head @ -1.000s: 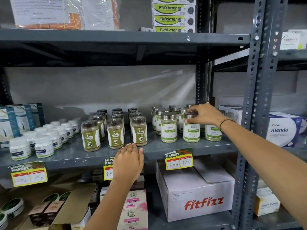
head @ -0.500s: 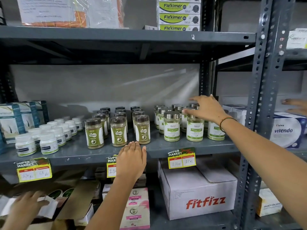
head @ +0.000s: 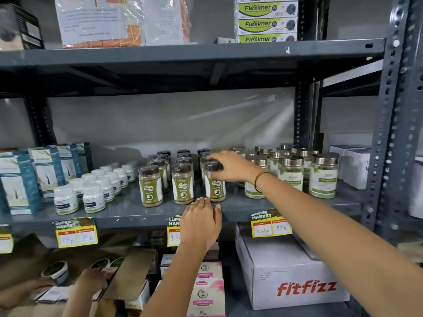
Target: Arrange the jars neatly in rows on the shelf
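On a grey shelf (head: 128, 209) with jars mostly in tidy rows, the right hand (head: 231, 167) grips the front dark-lidded jar (head: 214, 183) of the third row, left hand (head: 200, 223) flat and open at the shelf edge

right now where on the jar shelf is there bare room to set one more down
Bare shelf along the front edge, between the white bottles and dark-lidded jars. Another strip lies behind the white bottles. Crowded among the silver-lidded jars at right.

grey metal shelf (head: 128, 208) | white bottles (head: 91, 197) | dark-lidded jars (head: 183, 184) | silver-lidded jars (head: 322, 177) | teal boxes (head: 20, 184)
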The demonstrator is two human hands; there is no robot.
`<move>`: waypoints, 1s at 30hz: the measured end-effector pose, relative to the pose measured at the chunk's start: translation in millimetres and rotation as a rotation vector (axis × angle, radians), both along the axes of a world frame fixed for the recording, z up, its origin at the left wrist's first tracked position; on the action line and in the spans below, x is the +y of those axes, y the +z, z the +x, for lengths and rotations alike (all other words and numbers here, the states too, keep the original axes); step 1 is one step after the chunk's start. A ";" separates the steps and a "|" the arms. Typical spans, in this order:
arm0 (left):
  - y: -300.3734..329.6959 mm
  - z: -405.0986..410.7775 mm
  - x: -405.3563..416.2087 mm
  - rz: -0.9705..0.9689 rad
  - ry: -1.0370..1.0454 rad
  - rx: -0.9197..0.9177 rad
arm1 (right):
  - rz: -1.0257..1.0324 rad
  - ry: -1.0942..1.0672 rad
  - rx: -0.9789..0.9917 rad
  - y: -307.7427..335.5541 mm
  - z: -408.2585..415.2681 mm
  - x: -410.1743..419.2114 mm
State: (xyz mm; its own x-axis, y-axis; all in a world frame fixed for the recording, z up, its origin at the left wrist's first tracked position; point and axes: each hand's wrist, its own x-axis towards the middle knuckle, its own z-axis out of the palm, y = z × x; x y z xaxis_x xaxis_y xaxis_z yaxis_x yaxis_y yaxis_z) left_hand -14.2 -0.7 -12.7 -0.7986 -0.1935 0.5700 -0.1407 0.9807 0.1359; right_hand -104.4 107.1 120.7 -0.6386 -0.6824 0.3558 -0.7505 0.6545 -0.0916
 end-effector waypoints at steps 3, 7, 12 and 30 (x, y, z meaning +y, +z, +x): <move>-1.2 -0.7 -1.0 0.023 -0.005 0.001 | -0.018 -0.015 -0.049 -3.1 -2.6 -3.6; -4.2 -3.7 -2.1 0.020 0.004 0.017 | -0.071 -0.032 -0.025 -4.9 -5.3 -3.5; -5.0 -5.1 -2.3 0.026 -0.004 0.029 | -0.097 -0.023 -0.020 -4.8 -7.0 -3.6; 19.9 9.7 -13.1 0.237 -0.126 0.071 | -0.370 -0.037 0.072 -4.0 5.1 19.4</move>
